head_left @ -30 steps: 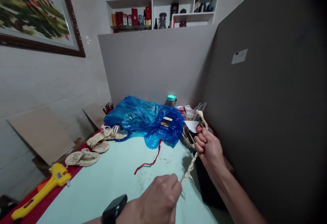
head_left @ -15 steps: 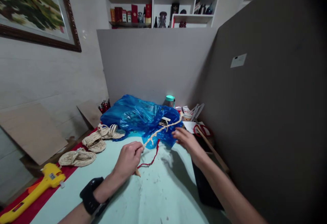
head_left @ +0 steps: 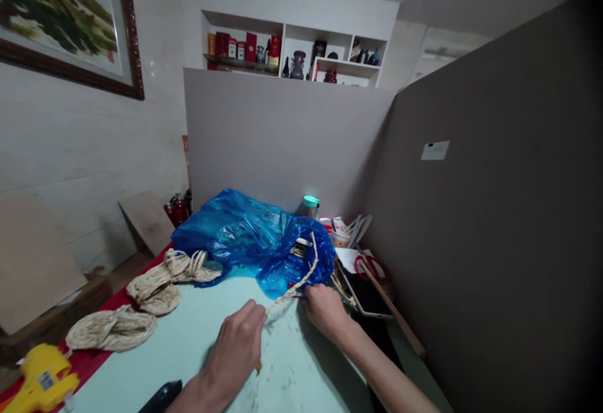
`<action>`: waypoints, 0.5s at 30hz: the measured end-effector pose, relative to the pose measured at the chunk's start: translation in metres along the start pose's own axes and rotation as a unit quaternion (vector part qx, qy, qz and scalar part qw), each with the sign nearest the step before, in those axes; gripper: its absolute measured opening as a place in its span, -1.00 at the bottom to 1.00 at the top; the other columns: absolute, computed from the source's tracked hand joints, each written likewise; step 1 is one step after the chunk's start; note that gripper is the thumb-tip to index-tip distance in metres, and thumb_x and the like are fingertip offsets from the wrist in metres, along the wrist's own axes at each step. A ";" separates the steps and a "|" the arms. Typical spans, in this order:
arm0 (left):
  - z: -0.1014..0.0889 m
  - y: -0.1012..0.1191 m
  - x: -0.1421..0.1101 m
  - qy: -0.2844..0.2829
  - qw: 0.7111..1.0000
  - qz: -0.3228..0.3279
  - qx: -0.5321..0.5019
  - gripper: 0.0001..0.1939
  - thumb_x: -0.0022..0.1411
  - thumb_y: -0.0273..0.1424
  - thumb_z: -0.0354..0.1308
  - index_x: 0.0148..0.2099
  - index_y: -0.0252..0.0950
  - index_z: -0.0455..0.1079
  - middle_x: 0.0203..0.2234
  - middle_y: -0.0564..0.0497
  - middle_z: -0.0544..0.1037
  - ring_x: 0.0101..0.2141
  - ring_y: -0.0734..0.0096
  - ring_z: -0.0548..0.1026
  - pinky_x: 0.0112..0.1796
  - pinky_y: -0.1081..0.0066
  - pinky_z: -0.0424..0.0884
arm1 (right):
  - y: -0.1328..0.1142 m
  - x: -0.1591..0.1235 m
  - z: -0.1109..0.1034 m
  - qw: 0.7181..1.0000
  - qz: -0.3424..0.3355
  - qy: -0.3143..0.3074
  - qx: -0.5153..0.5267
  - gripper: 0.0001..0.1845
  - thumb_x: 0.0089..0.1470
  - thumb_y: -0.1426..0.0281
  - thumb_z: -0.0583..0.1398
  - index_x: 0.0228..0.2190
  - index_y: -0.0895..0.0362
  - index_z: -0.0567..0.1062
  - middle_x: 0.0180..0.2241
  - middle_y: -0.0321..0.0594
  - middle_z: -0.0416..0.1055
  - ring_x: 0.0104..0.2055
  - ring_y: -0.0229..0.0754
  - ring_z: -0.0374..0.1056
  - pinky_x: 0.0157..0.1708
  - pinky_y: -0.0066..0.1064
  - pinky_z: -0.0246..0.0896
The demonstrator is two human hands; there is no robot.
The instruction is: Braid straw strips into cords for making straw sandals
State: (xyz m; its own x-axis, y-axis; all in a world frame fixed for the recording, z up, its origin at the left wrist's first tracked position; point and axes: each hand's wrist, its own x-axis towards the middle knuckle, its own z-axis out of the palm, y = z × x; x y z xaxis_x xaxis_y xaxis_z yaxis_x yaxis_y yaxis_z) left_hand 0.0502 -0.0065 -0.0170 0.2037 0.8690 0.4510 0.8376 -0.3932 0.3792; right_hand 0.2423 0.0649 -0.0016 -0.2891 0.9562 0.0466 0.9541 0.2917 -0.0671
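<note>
My left hand [head_left: 238, 344] is closed around the lower end of a braided straw cord [head_left: 308, 273], low over the pale green table covering. From there the cord curves up and right, its free end in front of a blue plastic bag [head_left: 245, 227]. My right hand [head_left: 325, 307] is closed just right of the cord, at the bag's front edge. A bit of red cord [head_left: 298, 296] shows at its fingertips; the rest of it is mostly hidden. Several woven straw sandals [head_left: 113, 330] lie along the table's left side.
A yellow glue gun [head_left: 42, 378] lies at the near left. To the right are red-handled scissors [head_left: 372, 268], a wooden stick [head_left: 393, 309] and a dark tablet-like panel [head_left: 367, 290]. A teal-lidded bottle [head_left: 311, 205] stands behind the bag, before a grey partition [head_left: 282, 136].
My right hand has come down, closing at the red cord. The red cord no longer trails across the table. The straw cord's free end has swung left and bends more. The view has tilted up.
</note>
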 end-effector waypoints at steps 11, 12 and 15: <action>0.005 0.017 -0.034 -0.115 0.964 0.095 0.218 -0.62 0.28 -0.61 -0.09 0.13 -0.40 0.23 0.01 -0.21 0.42 0.01 0.18 0.39 -0.05 0.28 0.36 | 0.000 -0.062 -0.006 0.997 -0.075 0.006 -0.012 -0.70 0.25 0.45 -0.08 -0.19 0.21 0.42 -0.21 0.05 0.45 -0.23 0.05 0.45 -0.25 -0.18 0.32; 0.004 0.020 -0.036 -0.122 0.960 0.107 0.227 -0.60 0.32 -0.59 -0.12 0.19 -0.42 0.17 0.07 -0.24 0.38 0.05 0.18 0.36 -0.01 0.27 0.33 | -0.005 -0.075 -0.011 0.993 -0.100 0.051 0.029 -0.71 0.26 0.41 -0.08 -0.21 0.16 0.42 -0.23 0.01 0.46 -0.27 0.02 0.45 -0.26 -0.18 0.34; 0.002 0.034 -0.030 -0.153 0.946 0.141 0.250 -0.60 0.32 -0.56 -0.09 0.19 -0.45 0.21 0.09 -0.29 0.36 0.02 0.17 0.38 -0.07 0.29 0.37 | -0.034 -0.115 -0.020 0.949 -0.223 0.100 0.200 -0.65 0.22 0.43 -0.01 0.04 0.07 0.26 -0.08 -0.02 0.41 -0.08 -0.06 0.41 -0.13 -0.29 0.37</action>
State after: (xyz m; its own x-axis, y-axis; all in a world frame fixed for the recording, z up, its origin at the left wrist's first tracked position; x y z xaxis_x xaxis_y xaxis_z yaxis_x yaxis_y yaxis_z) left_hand 0.0732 -0.0452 -0.0196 0.5273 0.8276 0.1925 0.8478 -0.4973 -0.1843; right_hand 0.2447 -0.0551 0.0157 -0.5984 0.7235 0.3442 0.6229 0.6903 -0.3680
